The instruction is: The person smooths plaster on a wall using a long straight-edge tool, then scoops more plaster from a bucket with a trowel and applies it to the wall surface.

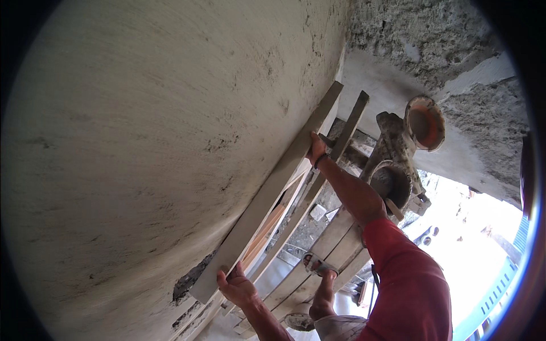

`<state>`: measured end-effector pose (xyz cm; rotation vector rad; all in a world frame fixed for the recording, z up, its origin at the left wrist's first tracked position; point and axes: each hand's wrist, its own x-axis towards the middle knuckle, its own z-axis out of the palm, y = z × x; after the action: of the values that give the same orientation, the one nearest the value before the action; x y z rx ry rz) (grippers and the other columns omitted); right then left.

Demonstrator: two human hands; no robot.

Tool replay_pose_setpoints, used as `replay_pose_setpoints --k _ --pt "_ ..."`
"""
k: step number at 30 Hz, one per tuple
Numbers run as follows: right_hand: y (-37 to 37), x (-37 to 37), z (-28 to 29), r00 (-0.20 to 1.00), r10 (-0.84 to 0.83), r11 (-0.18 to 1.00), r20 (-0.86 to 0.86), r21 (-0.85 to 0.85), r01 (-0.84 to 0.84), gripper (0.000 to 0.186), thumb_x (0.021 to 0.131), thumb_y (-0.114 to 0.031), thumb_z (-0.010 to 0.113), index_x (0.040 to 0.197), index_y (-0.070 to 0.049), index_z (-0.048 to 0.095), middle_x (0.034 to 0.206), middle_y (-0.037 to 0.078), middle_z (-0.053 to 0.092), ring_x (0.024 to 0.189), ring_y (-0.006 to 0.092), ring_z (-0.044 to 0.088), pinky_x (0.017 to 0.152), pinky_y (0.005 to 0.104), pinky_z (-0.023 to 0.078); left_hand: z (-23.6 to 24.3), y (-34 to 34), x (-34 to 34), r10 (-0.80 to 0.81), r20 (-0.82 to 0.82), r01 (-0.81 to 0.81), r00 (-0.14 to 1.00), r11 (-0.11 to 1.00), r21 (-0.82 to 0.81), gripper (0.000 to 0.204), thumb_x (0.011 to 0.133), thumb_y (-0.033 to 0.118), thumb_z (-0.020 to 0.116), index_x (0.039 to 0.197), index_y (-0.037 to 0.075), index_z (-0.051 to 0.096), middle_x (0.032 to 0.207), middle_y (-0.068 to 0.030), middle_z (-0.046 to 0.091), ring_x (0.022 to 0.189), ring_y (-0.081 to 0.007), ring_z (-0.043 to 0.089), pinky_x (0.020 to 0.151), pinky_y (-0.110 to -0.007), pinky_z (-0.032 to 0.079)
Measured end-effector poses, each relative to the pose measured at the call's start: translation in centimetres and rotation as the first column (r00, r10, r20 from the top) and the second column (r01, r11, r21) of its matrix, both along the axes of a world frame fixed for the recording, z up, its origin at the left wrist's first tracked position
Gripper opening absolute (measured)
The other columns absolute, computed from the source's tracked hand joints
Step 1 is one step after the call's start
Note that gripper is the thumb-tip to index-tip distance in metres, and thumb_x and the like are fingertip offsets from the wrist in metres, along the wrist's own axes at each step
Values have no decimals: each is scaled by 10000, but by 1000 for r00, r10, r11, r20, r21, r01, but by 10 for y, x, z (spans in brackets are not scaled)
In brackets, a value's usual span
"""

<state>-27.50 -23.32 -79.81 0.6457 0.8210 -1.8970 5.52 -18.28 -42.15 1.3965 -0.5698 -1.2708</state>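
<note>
A long, flat plasterer's straightedge [277, 177] lies slantwise against the plastered wall [142, 136]. My left hand [237, 288] grips its lower end, with the thumb and fingertips at the edge. Higher up, my right hand [316, 150] is closed on the bar's right edge, a dark band around that wrist. Some of the right fingers are hidden behind the bar. Near the straightedge's lower end, a rough dark patch [192, 277] breaks the smooth plaster.
Scaffold planks [333, 241] lie below, with my sandalled foot [318, 266] on them. A narrow wooden pole [350, 126] runs beside the straightedge. To the right are a mortar-stained bucket [392, 184] and an orange-lined tub [425, 126]. Rough masonry [483, 122] stands beyond them.
</note>
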Motion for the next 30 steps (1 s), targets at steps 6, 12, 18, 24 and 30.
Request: replay_pose_setpoints --k 6,12,18,24,30 --pt "2 -42 57 994 30 999 -109 18 -28 443 852 -413 548 1177 -113 538 1119 91 606 993 262 609 770 484 534 26 0 5 -12 -76 13 997 1000 4 522 866 267 602 1264 -26 432 1250 -190 519 1159 -297 517 1025 -437 407" --pt "2 -47 159 982 50 988 -185 151 -21 439 834 -420 567 1142 -108 560 1093 91 622 971 258 617 757 483 505 76 1 17 -23 -200 24 980 1000 4 545 884 247 577 1324 -9 383 1336 -176 457 1247 -306 437 1070 -453 342" --pt "5 -48 238 961 56 992 -271 125 -23 404 830 -410 562 1101 -112 573 1030 83 624 895 237 620 715 471 496 124 0 48 -13 -319 15 948 1000 3 496 897 231 540 1293 -36 407 1305 -188 486 1205 -320 481 1029 -456 400" --pt "5 -30 337 936 -13 997 -351 62 37 344 828 -405 562 1000 -107 575 960 80 618 842 234 613 672 457 490 172 7 79 -78 -375 66 924 997 -45 521 879 252 563 1302 -11 409 1314 -176 485 1201 -305 487 1019 -435 402" --pt "14 -28 406 885 99 974 -455 226 7 387 823 -417 568 1010 -79 547 960 99 596 841 260 603 674 470 485 215 11 102 -104 -382 91 919 995 -52 531 870 265 581 1297 -4 416 1312 -163 487 1220 -288 468 1031 -421 382"
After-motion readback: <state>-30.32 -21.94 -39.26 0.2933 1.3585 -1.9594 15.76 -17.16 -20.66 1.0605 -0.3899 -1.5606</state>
